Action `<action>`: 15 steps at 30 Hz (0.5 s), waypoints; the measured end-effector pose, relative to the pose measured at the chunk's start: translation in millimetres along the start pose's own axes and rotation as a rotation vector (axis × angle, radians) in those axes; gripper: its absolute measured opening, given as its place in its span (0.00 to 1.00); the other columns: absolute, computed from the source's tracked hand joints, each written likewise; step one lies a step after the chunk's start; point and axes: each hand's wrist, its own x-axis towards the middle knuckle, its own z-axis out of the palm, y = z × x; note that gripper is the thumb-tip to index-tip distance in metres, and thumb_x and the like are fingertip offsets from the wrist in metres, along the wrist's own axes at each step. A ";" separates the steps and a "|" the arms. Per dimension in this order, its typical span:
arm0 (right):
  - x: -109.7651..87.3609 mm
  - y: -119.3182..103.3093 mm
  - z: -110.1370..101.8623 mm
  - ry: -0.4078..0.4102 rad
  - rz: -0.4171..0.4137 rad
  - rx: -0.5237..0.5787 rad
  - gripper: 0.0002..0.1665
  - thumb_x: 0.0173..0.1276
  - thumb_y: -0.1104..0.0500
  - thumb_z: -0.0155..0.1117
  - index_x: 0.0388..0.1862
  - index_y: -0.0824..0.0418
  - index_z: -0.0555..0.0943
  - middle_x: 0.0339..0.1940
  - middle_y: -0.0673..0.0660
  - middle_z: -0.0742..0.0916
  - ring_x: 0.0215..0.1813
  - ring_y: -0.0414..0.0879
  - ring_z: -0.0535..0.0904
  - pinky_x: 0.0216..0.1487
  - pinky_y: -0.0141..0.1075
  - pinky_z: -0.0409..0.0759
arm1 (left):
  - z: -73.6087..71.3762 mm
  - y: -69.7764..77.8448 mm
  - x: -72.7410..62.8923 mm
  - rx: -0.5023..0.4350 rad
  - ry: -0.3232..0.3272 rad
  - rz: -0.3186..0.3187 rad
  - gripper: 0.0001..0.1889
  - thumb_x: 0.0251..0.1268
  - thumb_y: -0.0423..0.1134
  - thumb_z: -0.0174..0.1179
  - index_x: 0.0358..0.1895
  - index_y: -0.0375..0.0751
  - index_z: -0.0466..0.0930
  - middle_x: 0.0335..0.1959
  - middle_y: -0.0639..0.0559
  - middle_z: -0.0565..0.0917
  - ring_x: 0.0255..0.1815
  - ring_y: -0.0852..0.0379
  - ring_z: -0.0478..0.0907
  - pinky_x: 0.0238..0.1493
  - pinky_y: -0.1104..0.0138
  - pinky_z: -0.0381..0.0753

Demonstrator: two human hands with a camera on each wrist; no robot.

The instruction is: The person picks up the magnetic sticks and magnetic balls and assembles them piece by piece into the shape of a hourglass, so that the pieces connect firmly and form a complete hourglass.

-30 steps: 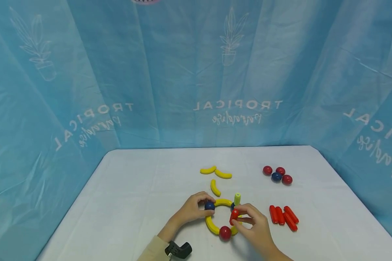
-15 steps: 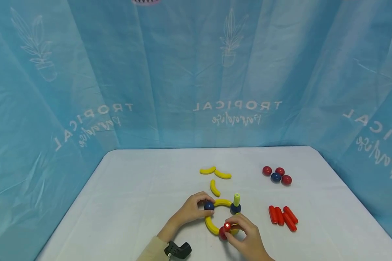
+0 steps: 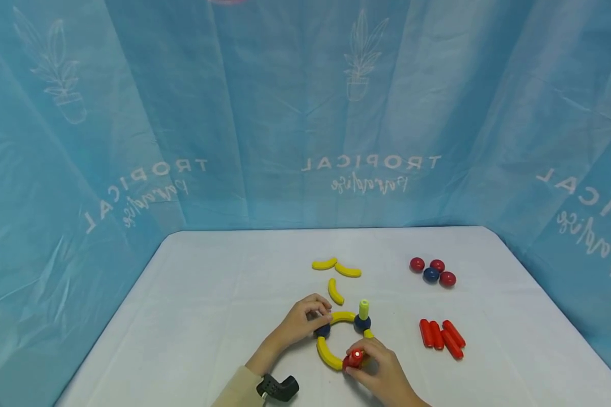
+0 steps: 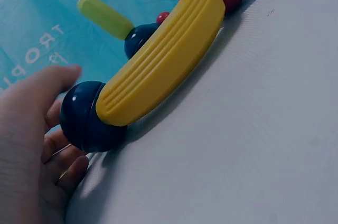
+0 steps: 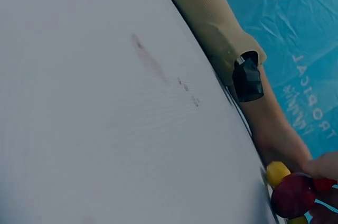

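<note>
Yellow curved rods [image 3: 328,356] and balls form a ring on the white table. My left hand [image 3: 297,323] is at the ring's left blue ball [image 4: 87,121]; its thumb is raised just off the ball, with the other fingers loosely bent behind it. My right hand [image 3: 382,373] pinches a short red rod [image 3: 356,356], upright on top of the red ball [image 5: 293,196] at the ring's near side. That ball is mostly hidden by the hand in the head view. A lime green rod [image 3: 364,308] stands on another blue ball [image 3: 362,323] at the ring's far right.
Beyond the ring lie three loose yellow curved rods [image 3: 348,271]. To the right are several red rods [image 3: 435,336], and farther back a cluster of red balls [image 3: 447,279] with one blue ball [image 3: 430,275]. A blue printed curtain [image 3: 305,113] surrounds the table [image 3: 224,294].
My right hand has brought the red rod leftward and down onto the near red ball. My left hand has loosened and risen slightly from the blue ball. The ring has shifted slightly left.
</note>
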 end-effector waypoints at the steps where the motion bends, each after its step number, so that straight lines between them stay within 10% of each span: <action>1: -0.1 0.3 -1.4 -0.002 0.002 -0.006 0.14 0.55 0.58 0.73 0.41 0.55 0.81 0.39 0.45 0.84 0.41 0.32 0.75 0.46 0.24 0.78 | 1.0 -4.3 0.7 -0.007 0.000 -0.004 0.08 0.61 0.33 0.61 0.25 0.37 0.77 0.46 0.41 0.81 0.44 0.52 0.77 0.45 0.72 0.75; 6: -0.1 1.0 -10.7 0.034 0.056 -0.049 0.16 0.52 0.63 0.73 0.41 0.55 0.81 0.37 0.45 0.84 0.39 0.32 0.74 0.42 0.25 0.78 | -0.6 -12.0 1.3 -0.061 -0.083 -0.032 0.11 0.50 0.28 0.66 0.26 0.36 0.70 0.52 0.44 0.79 0.55 0.50 0.75 0.59 0.69 0.72; 15: 14.5 8.9 -23.2 0.102 0.168 -0.072 0.18 0.53 0.68 0.71 0.42 0.55 0.81 0.39 0.46 0.86 0.38 0.33 0.75 0.42 0.27 0.78 | -3.3 -8.8 1.1 -0.001 -0.189 -0.091 0.37 0.54 0.44 0.69 0.68 0.49 0.63 0.65 0.52 0.73 0.63 0.54 0.72 0.68 0.62 0.67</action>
